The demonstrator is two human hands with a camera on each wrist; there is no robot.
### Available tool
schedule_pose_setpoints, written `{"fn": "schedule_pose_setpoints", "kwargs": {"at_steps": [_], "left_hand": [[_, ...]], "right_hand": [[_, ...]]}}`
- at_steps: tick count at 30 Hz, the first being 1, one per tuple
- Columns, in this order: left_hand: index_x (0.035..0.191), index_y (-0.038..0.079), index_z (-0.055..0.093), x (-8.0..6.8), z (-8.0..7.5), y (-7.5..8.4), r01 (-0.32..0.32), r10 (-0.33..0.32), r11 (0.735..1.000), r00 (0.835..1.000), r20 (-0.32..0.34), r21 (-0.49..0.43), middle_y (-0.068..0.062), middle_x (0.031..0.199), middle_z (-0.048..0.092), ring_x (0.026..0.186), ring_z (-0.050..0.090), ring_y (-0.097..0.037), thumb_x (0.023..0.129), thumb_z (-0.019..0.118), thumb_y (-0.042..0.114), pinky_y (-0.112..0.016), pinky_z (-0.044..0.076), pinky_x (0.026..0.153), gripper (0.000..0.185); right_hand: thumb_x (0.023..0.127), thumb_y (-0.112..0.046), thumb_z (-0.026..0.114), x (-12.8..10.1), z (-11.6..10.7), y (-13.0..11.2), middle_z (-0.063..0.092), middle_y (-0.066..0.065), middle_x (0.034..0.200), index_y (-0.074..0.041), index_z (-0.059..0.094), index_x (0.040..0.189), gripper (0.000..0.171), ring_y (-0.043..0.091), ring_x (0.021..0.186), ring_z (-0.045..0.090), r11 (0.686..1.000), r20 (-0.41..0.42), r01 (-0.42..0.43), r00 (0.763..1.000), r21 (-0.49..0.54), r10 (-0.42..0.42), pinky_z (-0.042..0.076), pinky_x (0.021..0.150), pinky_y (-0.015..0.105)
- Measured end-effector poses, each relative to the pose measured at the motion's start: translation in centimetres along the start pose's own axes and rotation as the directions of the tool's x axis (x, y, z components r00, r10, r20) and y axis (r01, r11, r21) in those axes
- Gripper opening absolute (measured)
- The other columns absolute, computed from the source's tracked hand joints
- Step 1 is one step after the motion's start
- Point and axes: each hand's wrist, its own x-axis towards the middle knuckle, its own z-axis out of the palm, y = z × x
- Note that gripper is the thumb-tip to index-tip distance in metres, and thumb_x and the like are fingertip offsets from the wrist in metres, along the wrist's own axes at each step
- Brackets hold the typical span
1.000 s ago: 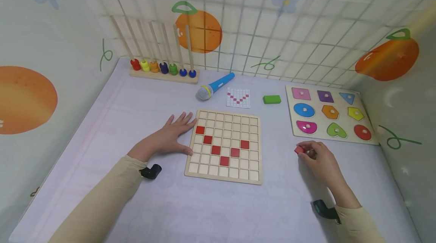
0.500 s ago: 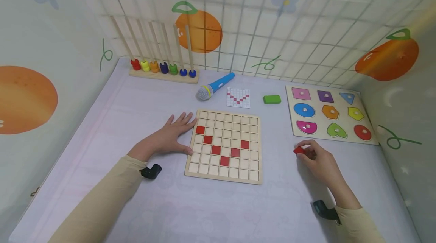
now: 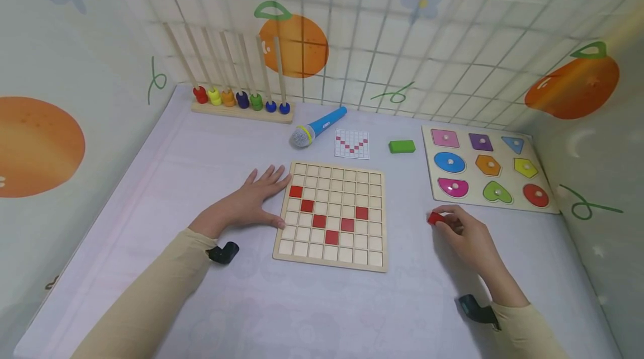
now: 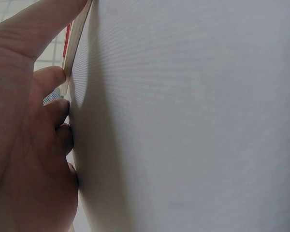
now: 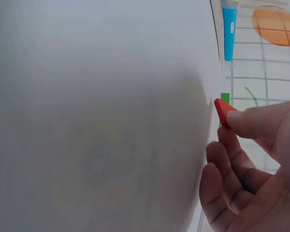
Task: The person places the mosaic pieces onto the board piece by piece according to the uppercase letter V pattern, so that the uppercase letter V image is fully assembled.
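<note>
A square wooden grid board [image 3: 327,175] lies mid-table in the head view, with several red tiles [image 3: 319,221] in its cells forming a slanting V. My left hand [image 3: 246,202] is spread at the board's left edge, thumb and fingertips at the frame. To the right of the board, my right hand [image 3: 470,236] pinches a red tile [image 3: 435,217] between thumb and forefinger. The right wrist view shows this tile [image 5: 223,111] tilted at the fingertips, its lower corner close over the white tabletop. A small printed card [image 3: 351,143] with a pink V on a grid lies beyond the board.
A green block [image 3: 402,147] sits right of the card, and a blue toy microphone [image 3: 324,123] lies left of it. At the back left stands a peg rack [image 3: 241,114] with coloured beads. A shape puzzle board [image 3: 470,151] lies at the right.
My right hand has shifted slightly left with the red tile, which has turned a little in the fingers. The left hand and the board stay where they were.
</note>
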Motion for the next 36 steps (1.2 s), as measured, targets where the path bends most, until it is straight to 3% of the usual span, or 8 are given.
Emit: {"fn": "schedule_pose_setpoints", "kwargs": {"at_steps": [5,18,23,31,36], "left_hand": [[0.164,0.020,0.016,0.0,0.0,0.0,0.000,0.000,1.000,1.000,-0.001,0.002,-0.004,0.171,-0.001,0.157,-0.010,-0.026,0.077,0.079,0.064,-0.051,-0.012,0.124,0.116],[0.164,0.019,0.016,0.0,0.1,0.0,-0.002,0.001,1.000,1.000,-0.004,-0.006,-0.005,0.171,0.000,0.157,-0.009,-0.027,0.077,0.080,0.063,-0.051,-0.012,0.124,0.117],[0.164,0.019,0.016,0.1,0.1,0.1,0.005,-0.005,1.000,1.000,-0.002,-0.005,-0.004,0.171,0.000,0.157,-0.010,-0.026,0.076,0.080,0.064,-0.050,-0.012,0.124,0.118],[0.164,0.017,0.018,0.0,0.0,0.1,-0.011,0.011,1.000,1.000,-0.014,-0.008,-0.007,0.171,0.002,0.157,-0.008,-0.028,0.075,0.082,0.063,-0.052,-0.011,0.124,0.119],[0.164,0.018,0.018,-0.1,0.0,0.2,-0.013,0.012,1.000,1.000,-0.016,-0.010,-0.006,0.171,0.002,0.157,-0.008,-0.028,0.075,0.082,0.063,-0.052,-0.011,0.124,0.118]], "right_hand": [[0.097,-0.011,0.068,0.4,0.3,-0.2,0.068,0.020,0.113,-0.011,0.063,0.131,0.034,0.031,0.093,0.064,1.000,-0.008,0.025,1.000,0.007,-0.025,0.055,0.072,0.021],[0.096,-0.009,0.071,0.9,0.9,-1.9,0.069,0.016,0.109,-0.008,0.065,0.126,0.030,0.030,0.097,0.063,0.997,-0.036,0.078,0.996,0.023,-0.077,0.051,0.075,0.017],[0.095,-0.007,0.072,1.4,1.3,-2.5,0.070,0.015,0.109,-0.009,0.065,0.124,0.030,0.030,0.097,0.065,0.996,-0.035,0.091,0.995,0.025,-0.090,0.053,0.077,0.019],[0.095,-0.008,0.072,2.0,2.0,-3.8,0.070,0.014,0.108,-0.009,0.066,0.123,0.028,0.028,0.095,0.064,0.993,-0.017,0.112,0.994,0.032,-0.111,0.058,0.081,0.036],[0.094,-0.009,0.073,2.4,2.5,-4.6,0.071,0.011,0.105,-0.010,0.067,0.121,0.028,0.025,0.091,0.065,0.991,-0.001,0.131,0.991,0.039,-0.131,0.058,0.081,0.036]]}}
